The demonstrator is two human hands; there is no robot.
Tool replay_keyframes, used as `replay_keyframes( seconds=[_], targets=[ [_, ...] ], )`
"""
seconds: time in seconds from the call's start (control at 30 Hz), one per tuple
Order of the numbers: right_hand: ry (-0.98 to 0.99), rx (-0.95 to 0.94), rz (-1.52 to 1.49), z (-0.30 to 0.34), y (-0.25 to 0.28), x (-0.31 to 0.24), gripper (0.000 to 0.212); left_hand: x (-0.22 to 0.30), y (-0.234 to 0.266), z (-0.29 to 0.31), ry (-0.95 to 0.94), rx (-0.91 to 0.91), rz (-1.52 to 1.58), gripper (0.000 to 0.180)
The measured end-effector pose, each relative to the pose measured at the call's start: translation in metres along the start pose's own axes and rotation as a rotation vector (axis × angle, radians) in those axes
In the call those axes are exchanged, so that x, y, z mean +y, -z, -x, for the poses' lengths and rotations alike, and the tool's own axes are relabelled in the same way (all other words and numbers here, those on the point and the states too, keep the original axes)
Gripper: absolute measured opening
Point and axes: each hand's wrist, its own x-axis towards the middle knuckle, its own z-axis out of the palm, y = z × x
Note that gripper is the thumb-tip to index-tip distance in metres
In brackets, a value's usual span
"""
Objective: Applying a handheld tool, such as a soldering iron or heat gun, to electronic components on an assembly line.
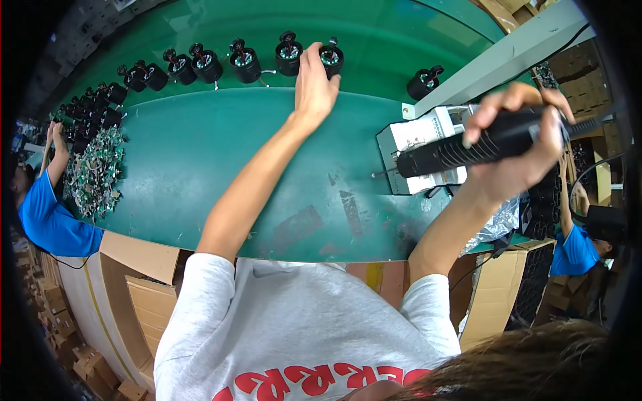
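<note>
My left hand (315,88) reaches to the far side of the bench, its fingers around a black cylindrical housing (332,60) with a circuit board and wires inside. Another such housing (288,59) stands just left of that hand. In my right hand (511,154) is a black electric screwdriver (468,144), its thin bit pointing left over the bench. Beneath the screwdriver sits a white box-shaped machine (416,134), partly hidden by the tool and my hand. One more black housing (422,84) stands beyond it.
More black housings (204,65) line the bench's far left. A heap of small circuit boards (95,170) lies at the left of the green bench (200,160). A grey metal beam (501,57) slants across the right. Blue-shirted people (53,217) work at both sides.
</note>
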Motion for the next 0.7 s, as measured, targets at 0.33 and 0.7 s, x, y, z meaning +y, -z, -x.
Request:
replay_keyframes(
  seconds=[0.33,0.7],
  targets=[
    [0.161,-0.054,-0.05,0.011,0.018,-0.046,0.037,0.052,-0.083,-0.023,-0.271,-0.426,0.264,0.054],
    [0.185,-0.06,0.011,0.01,0.036,-0.056,0.039,0.047,-0.12,-0.024,-0.178,-0.591,0.207,0.049]
  ],
)
